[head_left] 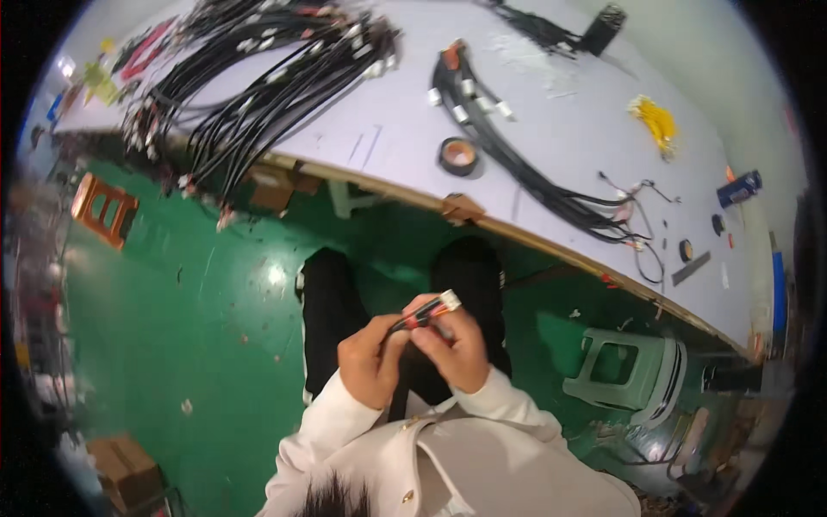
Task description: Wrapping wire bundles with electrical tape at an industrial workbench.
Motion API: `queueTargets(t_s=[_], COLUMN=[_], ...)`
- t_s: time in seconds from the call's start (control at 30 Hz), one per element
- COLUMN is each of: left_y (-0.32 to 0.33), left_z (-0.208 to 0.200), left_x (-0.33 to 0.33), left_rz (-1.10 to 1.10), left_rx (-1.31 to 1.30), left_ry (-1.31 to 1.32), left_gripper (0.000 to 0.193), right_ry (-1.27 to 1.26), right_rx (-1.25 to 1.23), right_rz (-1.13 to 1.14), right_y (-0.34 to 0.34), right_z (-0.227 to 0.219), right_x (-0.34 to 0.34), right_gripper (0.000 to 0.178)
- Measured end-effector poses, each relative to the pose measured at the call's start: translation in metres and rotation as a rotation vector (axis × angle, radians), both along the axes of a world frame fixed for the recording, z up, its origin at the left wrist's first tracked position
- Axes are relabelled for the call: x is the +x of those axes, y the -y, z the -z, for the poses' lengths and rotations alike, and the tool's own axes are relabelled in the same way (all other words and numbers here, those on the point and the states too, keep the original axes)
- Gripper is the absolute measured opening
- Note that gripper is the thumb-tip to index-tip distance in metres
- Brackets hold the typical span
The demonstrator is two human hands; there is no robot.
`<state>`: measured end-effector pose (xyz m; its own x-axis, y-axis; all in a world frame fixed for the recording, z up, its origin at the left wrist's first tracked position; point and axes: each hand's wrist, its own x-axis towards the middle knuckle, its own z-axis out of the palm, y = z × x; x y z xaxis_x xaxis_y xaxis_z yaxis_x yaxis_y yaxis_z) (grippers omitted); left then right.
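Observation:
Above my lap, both hands hold one wire harness (421,316), a bundle of black, red and yellow wires ending in a white connector. My left hand (369,358) is closed around the black sleeved part. Thumb and fingers of my right hand (451,340) pinch the harness just below the connector, which points up and to the right. Red wrapping or wire shows between the two hands. The rest of the harness hangs down out of sight behind my hands.
On the white table (392,138) ahead lie a large pile of black cables (258,103), another cable bundle (517,172), a tape roll (457,157) and yellow wires (658,125). A green stool (622,370) stands at right, an orange stool (105,211) at left, a cardboard box (125,470) lower left.

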<state>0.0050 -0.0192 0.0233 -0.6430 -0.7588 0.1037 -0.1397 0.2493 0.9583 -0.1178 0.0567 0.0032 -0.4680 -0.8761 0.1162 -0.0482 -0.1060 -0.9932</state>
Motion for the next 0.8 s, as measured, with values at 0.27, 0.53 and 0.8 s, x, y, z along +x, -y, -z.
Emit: queueTargets(t_s=[0.27,0.53,0.8], left_y=[0.013,0.061,0.059], left_z=[0.046,0.048,0.004], left_x=[-0.008,0.018,0.014], left_rz=[-0.104,-0.169,0.118], left_rx=[-0.251,0.294,0.060], left_ry=[0.045,-0.293,-0.226], left_gripper=[0.013,0.016,0.021], right_ry=[-0.569,-0.724,-1.292], right_rx=[-0.039,-0.407,0.593], right_rz=[0.237,0.119,0.640], right_y=[0.005,0.017,0.055], right_z=[0.002,-0.095,-0.067], right_x=[0.007,-0.080,-0.257], right_gripper=[0.005,0.006,0.010])
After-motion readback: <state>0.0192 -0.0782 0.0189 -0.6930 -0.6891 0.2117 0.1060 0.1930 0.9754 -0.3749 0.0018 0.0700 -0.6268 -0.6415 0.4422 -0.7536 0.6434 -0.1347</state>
